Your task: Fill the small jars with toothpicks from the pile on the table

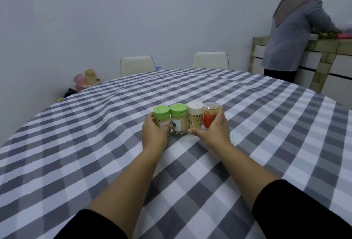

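Several small toothpick jars stand upright in a tight row on the checked tablecloth. From the left: a green-lidded jar, a second green-lidded jar, a white-lidded jar and a clear-lidded jar with a red label. All hold toothpicks. My left hand cups the leftmost jar, thumb across its front. My right hand wraps the red-labelled jar's right side, its thumb reaching to the base of the white-lidded jar. No loose toothpick pile is in view.
Two white chairs stand at the table's far edge. A person stands at a counter at the back right. A pink container and a tan object sit by the wall at the left.
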### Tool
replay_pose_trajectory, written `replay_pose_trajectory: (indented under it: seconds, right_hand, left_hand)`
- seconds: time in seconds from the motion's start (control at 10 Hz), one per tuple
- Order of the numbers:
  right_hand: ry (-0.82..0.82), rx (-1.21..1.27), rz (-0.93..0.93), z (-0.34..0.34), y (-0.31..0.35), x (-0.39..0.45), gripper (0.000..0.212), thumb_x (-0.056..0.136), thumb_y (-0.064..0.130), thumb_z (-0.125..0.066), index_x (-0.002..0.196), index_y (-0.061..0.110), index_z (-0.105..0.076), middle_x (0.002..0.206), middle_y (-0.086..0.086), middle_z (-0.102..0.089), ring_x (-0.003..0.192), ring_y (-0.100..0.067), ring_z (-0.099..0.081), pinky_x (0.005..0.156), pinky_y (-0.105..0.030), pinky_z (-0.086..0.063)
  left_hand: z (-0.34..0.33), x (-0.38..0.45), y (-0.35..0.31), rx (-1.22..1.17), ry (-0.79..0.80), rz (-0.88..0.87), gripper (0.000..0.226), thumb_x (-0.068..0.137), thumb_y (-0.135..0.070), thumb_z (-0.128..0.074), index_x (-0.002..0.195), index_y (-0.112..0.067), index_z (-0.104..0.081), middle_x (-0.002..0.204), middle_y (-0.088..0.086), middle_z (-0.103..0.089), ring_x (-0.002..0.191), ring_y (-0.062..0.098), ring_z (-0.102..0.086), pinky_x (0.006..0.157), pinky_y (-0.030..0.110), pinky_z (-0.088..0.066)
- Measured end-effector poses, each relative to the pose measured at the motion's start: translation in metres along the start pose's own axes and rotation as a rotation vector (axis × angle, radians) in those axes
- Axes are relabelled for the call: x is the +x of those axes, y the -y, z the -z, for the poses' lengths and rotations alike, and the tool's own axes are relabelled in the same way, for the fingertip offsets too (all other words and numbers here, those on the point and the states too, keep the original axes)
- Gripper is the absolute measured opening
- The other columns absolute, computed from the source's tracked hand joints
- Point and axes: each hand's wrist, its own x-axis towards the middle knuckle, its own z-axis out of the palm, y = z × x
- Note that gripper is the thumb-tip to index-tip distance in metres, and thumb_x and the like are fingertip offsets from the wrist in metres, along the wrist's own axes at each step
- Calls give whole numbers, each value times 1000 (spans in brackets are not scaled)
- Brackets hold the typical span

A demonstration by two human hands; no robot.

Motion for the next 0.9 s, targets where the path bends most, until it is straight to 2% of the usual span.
replay_pose_trajectory:
  seconds: [0.1, 0.2, 0.3, 0.4, 0.5, 0.7, 0.8, 0.9]
  right_hand:
    - [-39, -21, 10, -7, -4, 2, 132, 60, 45, -85, 150, 19, 8, 155, -7, -20, 143, -26, -19, 117, -46, -18]
    - [-92, -29, 29, -13, -8, 3, 130, 60, 45, -85, 150, 16, 5, 153, -9, -26, 141, -27, -24, 117, -47, -18]
    - [-142, -35, 42, -18, -9, 4, 128, 59, 45, -86, 150, 14, 0, 150, -10, -32, 138, -26, -30, 115, -47, -21]
    - [-177, -55, 32, -23, -10, 5, 126, 60, 43, -85, 149, 13, -1, 151, -9, -32, 139, -25, -29, 116, -45, -18]
    - [-212, -74, 4, -29, -7, 3, 125, 61, 45, -85, 150, 13, -2, 151, -9, -31, 140, -25, -28, 117, -46, -15]
    - [-244, -108, -58, -34, -1, -1, 124, 64, 47, -82, 150, 13, 1, 153, -10, -26, 142, -26, -22, 119, -46, -11]
    - [-209, -115, -135, -25, -1, -8, 128, 64, 54, -79, 150, 12, 6, 158, -12, -10, 146, -28, -9, 119, -43, -8]
    - [-215, 7, -179, 0, 7, -15, 121, 68, 56, -74, 151, 17, 4, 159, -9, -8, 146, -28, -8, 119, -45, -11]
  left_hand:
    - [-3, -1, 11, 16, 56, -67, 59, 77, -20, -72, 126, -30, -42, 123, -3, -55, 114, 17, -55, 87, 29, -47]
    - [-6, -6, 19, 89, 109, -66, 101, 59, -55, -73, 143, -34, -20, 137, -4, -47, 133, 26, -38, 105, 48, -40]
    - [-9, -3, 24, 140, 97, -52, 119, 71, -49, -76, 152, -24, 7, 151, -3, -33, 144, 26, -11, 116, 53, -17]
    - [-14, 6, 28, 153, 41, -32, 113, 79, -39, -74, 151, -17, 10, 146, -1, -41, 143, 27, -13, 117, 50, -17]
    - [-17, 10, 27, 141, 40, 5, 109, 83, -39, -70, 151, -18, 12, 148, -2, -40, 144, 30, -9, 117, 50, -16]
    - [-17, 17, 25, 296, 27, -26, 113, 83, -47, -66, 148, -7, 17, 150, 7, -37, 144, 25, -16, 118, 43, 3]
    - [-7, 19, 25, 408, 70, 2, 122, 77, -56, -68, 147, -7, 19, 157, 14, -19, 147, 27, -7, 117, 43, 6]
    - [21, 10, 24, 422, 81, 46, 128, 69, -58, -72, 149, -17, 19, 160, 10, -3, 147, 30, 1, 119, 48, -4]
